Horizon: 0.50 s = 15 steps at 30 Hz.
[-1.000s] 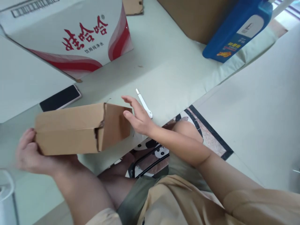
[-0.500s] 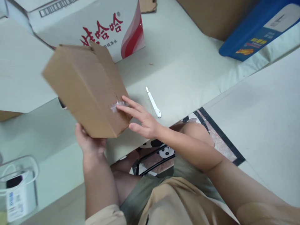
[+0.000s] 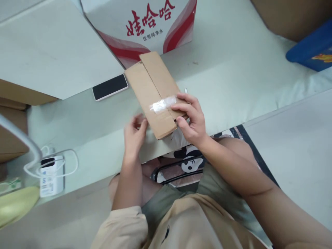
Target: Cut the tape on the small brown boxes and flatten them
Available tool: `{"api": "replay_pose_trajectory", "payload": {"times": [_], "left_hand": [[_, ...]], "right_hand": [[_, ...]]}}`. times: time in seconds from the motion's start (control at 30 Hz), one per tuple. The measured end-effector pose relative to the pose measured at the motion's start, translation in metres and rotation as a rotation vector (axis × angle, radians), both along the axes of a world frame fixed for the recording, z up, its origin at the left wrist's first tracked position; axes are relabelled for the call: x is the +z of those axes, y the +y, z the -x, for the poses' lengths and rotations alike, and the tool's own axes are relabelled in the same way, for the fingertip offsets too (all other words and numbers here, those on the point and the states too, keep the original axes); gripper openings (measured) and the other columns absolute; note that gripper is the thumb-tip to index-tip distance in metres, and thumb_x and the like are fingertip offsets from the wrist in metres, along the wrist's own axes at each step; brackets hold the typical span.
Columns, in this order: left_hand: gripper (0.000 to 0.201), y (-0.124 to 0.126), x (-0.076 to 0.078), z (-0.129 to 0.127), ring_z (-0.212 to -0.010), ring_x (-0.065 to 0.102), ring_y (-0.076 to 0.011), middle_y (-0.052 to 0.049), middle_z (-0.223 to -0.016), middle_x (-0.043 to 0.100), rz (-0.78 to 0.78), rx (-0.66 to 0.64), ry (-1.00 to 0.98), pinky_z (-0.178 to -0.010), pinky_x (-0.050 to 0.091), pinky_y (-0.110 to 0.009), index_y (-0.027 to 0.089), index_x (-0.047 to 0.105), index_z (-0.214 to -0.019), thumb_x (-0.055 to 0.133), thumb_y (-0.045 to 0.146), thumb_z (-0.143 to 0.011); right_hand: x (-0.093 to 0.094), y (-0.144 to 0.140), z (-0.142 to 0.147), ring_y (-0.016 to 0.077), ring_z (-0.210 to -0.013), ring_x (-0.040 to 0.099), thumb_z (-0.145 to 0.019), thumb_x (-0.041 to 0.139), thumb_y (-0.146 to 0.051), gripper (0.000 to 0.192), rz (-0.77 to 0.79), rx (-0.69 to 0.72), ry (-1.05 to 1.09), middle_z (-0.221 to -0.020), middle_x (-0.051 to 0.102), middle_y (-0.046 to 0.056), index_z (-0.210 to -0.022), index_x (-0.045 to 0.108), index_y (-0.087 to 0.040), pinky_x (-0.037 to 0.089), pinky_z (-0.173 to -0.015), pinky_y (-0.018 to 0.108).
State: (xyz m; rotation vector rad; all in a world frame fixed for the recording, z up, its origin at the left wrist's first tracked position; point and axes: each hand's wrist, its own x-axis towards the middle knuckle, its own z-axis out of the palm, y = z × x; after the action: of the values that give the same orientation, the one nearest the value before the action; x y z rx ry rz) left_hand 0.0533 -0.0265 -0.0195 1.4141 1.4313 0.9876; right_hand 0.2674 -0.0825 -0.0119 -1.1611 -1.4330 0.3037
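Observation:
A brown cardboard box (image 3: 146,88) lies on the pale green surface, with its long seam facing up. A strip of clear tape (image 3: 158,105) crosses the seam near the close end. My right hand (image 3: 193,119) grips the near right corner, fingers on top by the tape and thumb at the end edge. My left hand (image 3: 135,133) is beside the box's left side, loosely curled and slightly blurred, with nothing visible in it. Just past my right fingers shows the tip of a white craft knife (image 3: 186,90); its remaining length is hidden.
A phone (image 3: 111,87) lies left of the box. Behind stands a white and red water carton (image 3: 178,20); a large white box (image 3: 52,52) is at the left. A white charger with cables (image 3: 52,180) sits front left, a blue container (image 3: 311,46) at far right.
The box has come down from a tilted, raised hold onto the surface, seam up. My left hand has left its underside; my right hand has closed on its corner. The view has shifted left.

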Motion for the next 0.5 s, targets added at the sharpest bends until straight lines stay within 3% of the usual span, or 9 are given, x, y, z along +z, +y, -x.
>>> {"api": "replay_pose_trajectory", "payload": {"times": [0.07, 0.17, 0.2, 0.27, 0.33, 0.4, 0.5], "left_hand": [[0.059, -0.002, 0.003, 0.001, -0.125, 0.066, -0.0293, -0.010, -0.127, 0.073, -0.425, -0.045, 0.042, -0.104, 0.053, -0.044, 0.025, 0.071, -0.122, 0.069, 0.065, -0.080], [0.058, -0.009, 0.006, -0.003, -0.137, 0.059, -0.0324, -0.006, -0.135, 0.070, -0.854, -0.329, 0.095, -0.121, 0.038, -0.052, 0.033, 0.070, -0.126, 0.068, 0.065, -0.078], [0.053, -0.011, 0.006, -0.006, -0.134, 0.061, -0.0320, -0.005, -0.132, 0.071, -0.920, -0.381, 0.126, -0.121, 0.037, -0.052, 0.035, 0.071, -0.124, 0.070, 0.060, -0.078], [0.046, -0.014, 0.004, -0.011, -0.127, 0.063, -0.0309, -0.004, -0.127, 0.073, -0.985, -0.351, 0.147, -0.118, 0.040, -0.051, 0.035, 0.072, -0.121, 0.073, 0.050, -0.077], [0.043, -0.015, 0.002, -0.016, -0.123, 0.063, -0.0308, -0.005, -0.125, 0.073, -1.003, -0.304, 0.147, -0.114, 0.042, -0.051, 0.035, 0.072, -0.119, 0.073, 0.044, -0.077], [0.043, -0.015, 0.001, -0.019, -0.123, 0.063, -0.0309, -0.005, -0.125, 0.072, -1.019, -0.303, 0.148, -0.113, 0.043, -0.051, 0.033, 0.071, -0.121, 0.072, 0.039, -0.078], [0.042, -0.015, 0.004, -0.019, -0.122, 0.062, -0.0298, -0.005, -0.125, 0.072, -1.068, -0.298, 0.173, -0.108, 0.047, -0.050, 0.031, 0.069, -0.124, 0.067, 0.034, -0.081]], "right_hand": [[0.001, -0.001, 0.003, 0.0287, -0.132, 0.059, -0.096, 0.051, -0.041, 0.030, 0.005, 0.025, -0.026, -0.138, 0.061, 0.011, -0.117, 0.068, -0.028, 0.050, -0.114, 0.054], [0.002, -0.004, 0.007, 0.0290, -0.135, 0.058, -0.097, 0.050, -0.045, 0.035, 0.011, 0.124, -0.072, -0.143, 0.059, 0.010, -0.122, 0.067, -0.029, 0.050, -0.114, 0.053], [0.002, -0.004, 0.006, 0.0290, -0.137, 0.057, -0.097, 0.048, -0.047, 0.038, 0.003, 0.159, -0.077, -0.145, 0.059, 0.009, -0.125, 0.066, -0.029, 0.049, -0.115, 0.053], [-0.001, -0.001, -0.001, 0.0273, -0.134, 0.060, -0.099, 0.043, -0.049, 0.041, 0.000, 0.169, -0.052, -0.144, 0.062, 0.010, -0.130, 0.063, -0.029, 0.052, -0.111, 0.050], [-0.006, 0.005, -0.013, 0.0227, -0.116, 0.070, -0.101, 0.039, -0.045, 0.039, 0.084, 0.057, -0.026, -0.129, 0.070, 0.010, -0.129, 0.061, -0.026, 0.059, -0.097, 0.042], [-0.012, 0.013, -0.028, 0.0204, -0.094, 0.072, -0.098, 0.046, -0.038, 0.033, 0.281, -0.121, -0.112, -0.110, 0.074, 0.009, -0.122, 0.063, -0.023, 0.060, -0.082, 0.036], [-0.014, 0.022, -0.044, 0.0282, -0.093, 0.069, -0.086, 0.060, -0.031, 0.042, 0.668, -0.268, -0.453, -0.110, 0.073, 0.015, -0.126, 0.065, -0.019, 0.057, -0.082, 0.043]]}}
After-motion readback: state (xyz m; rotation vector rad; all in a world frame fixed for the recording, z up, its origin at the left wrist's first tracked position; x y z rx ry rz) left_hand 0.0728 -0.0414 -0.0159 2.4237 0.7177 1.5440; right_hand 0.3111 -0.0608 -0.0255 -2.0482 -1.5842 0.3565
